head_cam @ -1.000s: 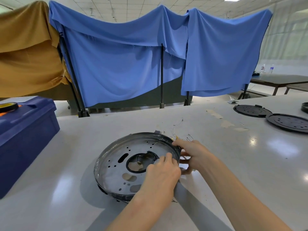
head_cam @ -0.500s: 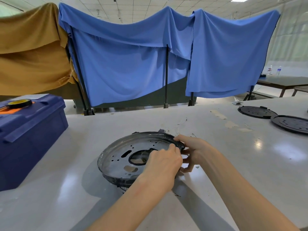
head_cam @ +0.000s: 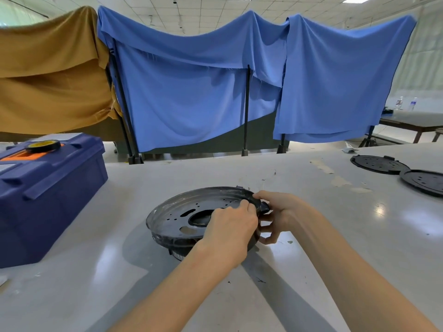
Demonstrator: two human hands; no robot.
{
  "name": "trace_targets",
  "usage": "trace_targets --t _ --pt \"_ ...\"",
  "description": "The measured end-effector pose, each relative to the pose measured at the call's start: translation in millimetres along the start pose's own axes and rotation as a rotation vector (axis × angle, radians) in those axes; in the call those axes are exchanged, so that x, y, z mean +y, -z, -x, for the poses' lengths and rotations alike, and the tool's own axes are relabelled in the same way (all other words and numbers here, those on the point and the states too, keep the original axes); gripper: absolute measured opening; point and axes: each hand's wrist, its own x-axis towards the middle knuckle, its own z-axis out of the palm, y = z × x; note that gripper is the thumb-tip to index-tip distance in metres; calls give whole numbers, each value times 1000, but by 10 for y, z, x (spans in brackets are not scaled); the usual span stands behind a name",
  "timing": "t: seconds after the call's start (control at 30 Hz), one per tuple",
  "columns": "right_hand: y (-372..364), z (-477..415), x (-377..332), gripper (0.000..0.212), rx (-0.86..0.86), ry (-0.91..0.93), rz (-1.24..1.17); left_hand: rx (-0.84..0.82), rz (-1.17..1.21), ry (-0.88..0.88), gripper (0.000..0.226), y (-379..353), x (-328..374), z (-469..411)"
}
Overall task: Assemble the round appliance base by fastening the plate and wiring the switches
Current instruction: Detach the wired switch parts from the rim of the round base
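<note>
The base (head_cam: 175,212) sits mid-bench (head_cam: 96,283), between a box (head_cam: 48,192) at the left edge and two discs (head_cam: 378,164) towards the far right corner. The right hand (head_cam: 285,214) clamps its right rim, thumb on top and fingers curled beneath. The left hand (head_cam: 232,226) lies over the base, fingers curled at the same rim; whether they pinch anything cannot be told.

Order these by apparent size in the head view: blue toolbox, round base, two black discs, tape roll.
1. blue toolbox, largest, and near the camera.
2. round base.
3. left black disc and right black disc: alike, not ranked; they lie farther off, so perhaps as large as the base.
4. tape roll, smallest.
</note>
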Motion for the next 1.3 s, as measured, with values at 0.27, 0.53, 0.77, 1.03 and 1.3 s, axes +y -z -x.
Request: trace_targets --t 0.27,0.53,0.77,1.03,1.3 --pt "-15 4 -21 27 -27 -32 1 114 -30 20 55 -81 79 33" --pt "161 -74 -84 40 -158 20 -58 115 59 54 67 9 -102 -39" --pt "337 -195 -173 39 82 256 131 102 150 98 71 166 -307 -127" --pt "598 -551 111 28 512 569 702 120 173 150 70 223 -471 -220" --pt "595 -712 263 22 538 585 977 125 180 139 70 217 -509 -265"
